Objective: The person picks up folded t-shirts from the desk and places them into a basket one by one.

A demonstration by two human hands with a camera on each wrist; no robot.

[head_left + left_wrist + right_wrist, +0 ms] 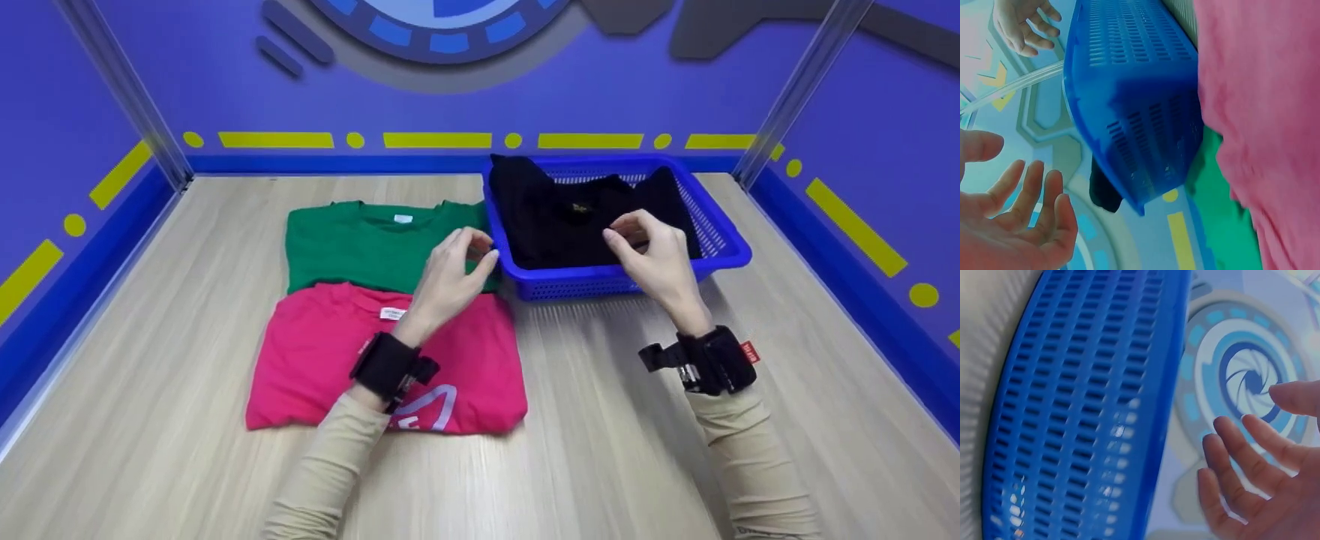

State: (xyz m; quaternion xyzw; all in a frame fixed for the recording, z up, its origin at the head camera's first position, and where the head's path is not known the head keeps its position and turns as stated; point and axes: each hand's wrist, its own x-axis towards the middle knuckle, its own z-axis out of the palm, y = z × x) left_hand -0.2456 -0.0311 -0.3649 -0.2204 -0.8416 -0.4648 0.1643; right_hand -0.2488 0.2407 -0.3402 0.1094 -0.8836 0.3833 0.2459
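A folded black garment (536,232) lies in a blue perforated basket (585,285), its edges rising at the basket's back left corner. My right hand (660,259) hovers over the basket's front side, fingers loosely bent and holding nothing. Above the green shirt (337,247), beside the basket's left rim, is my left hand (454,274); its fingers are relaxed and empty too. Nearer to me a pink shirt (315,367) lies folded, overlapping the green one's front edge. Both wrist views show the fingers spread apart, clear of the basket wall (1078,405).
The wooden table (600,450) is bounded by a purple-blue back panel (262,97) and side panels (900,172). Metal posts (802,90) stand at the back corners. The basket sits at the back right, close to the back panel.
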